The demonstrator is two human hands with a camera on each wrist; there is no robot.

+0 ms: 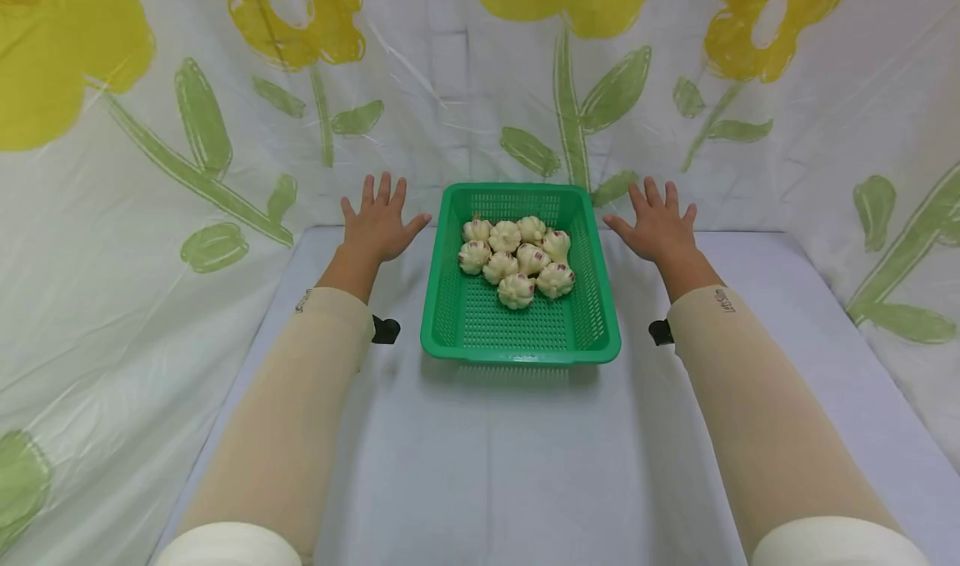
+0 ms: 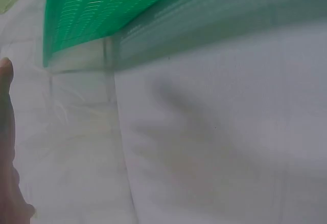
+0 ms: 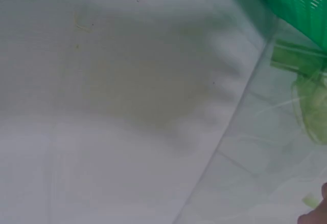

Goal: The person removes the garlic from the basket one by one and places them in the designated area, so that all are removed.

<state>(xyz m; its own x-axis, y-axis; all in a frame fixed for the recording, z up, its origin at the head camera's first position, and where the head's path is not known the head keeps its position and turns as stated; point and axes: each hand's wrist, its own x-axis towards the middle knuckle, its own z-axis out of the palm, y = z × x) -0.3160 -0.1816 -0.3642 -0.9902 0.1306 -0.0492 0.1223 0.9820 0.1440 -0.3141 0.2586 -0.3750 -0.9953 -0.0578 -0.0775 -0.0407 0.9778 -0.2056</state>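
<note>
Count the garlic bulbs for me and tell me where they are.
9 bulbs, all in the basket: four toward the back, three across the middle, two in front. More could be hidden underneath.

Both arms stretched forward; hands apart, fingers spread wide.

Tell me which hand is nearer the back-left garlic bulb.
Left: the left hand is left of that bulb, outside the basket; the right hand is farther, beyond the basket's right side.
</note>
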